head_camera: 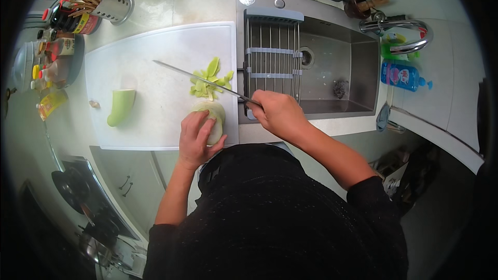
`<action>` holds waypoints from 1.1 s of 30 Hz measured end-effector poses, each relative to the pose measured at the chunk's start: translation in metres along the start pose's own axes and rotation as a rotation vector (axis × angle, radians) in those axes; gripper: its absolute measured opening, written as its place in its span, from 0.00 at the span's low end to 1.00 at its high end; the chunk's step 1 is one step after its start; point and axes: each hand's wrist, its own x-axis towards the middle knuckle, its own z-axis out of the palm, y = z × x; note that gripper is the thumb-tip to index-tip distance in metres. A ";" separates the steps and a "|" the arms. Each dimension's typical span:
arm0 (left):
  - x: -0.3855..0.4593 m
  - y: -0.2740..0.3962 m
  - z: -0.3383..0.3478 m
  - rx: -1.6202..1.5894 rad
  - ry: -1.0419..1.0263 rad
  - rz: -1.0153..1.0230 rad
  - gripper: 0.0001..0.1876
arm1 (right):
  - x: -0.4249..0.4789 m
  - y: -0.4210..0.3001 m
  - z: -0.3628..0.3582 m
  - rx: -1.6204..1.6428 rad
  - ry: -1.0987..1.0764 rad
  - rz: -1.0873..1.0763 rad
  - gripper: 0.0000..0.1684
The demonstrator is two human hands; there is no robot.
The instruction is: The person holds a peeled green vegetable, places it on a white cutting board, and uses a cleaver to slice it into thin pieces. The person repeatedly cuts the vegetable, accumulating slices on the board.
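My left hand (196, 140) rests on pale round pieces of a peeled radish-like vegetable (216, 132) near the front right of a white cutting board (155, 42). Its fingers curl over the top piece and partly hide the stack. A long-bladed knife (190, 74) is gripped at the handle by my right hand (280, 116), just beyond the board's right edge. The blade slants away to the left, over a pile of green peelings (211, 74). Farther left on the board, a pale green, cut chunk of the vegetable (121, 107) lies near a small brownish scrap (94, 104).
Right of the board is a steel sink (330, 74) with a wire drying rack (272, 42), beside a curved faucet (420, 35) and blue soap bottle (400, 76). Sauce bottles (58, 46) and a perforated chopstick holder (113, 6) line the left. A stove (89, 198) stands lower left.
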 end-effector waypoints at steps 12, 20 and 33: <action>-0.006 0.030 0.037 0.173 0.318 -0.247 0.26 | -0.047 -0.011 0.012 -0.009 0.114 -0.002 0.06; -0.009 0.033 0.024 0.327 -0.104 -0.146 0.11 | -0.043 -0.009 -0.015 -0.099 -0.020 -0.174 0.13; 0.007 0.040 0.022 0.238 -0.175 -0.325 0.11 | -0.028 -0.016 -0.056 -0.155 -0.263 -0.230 0.15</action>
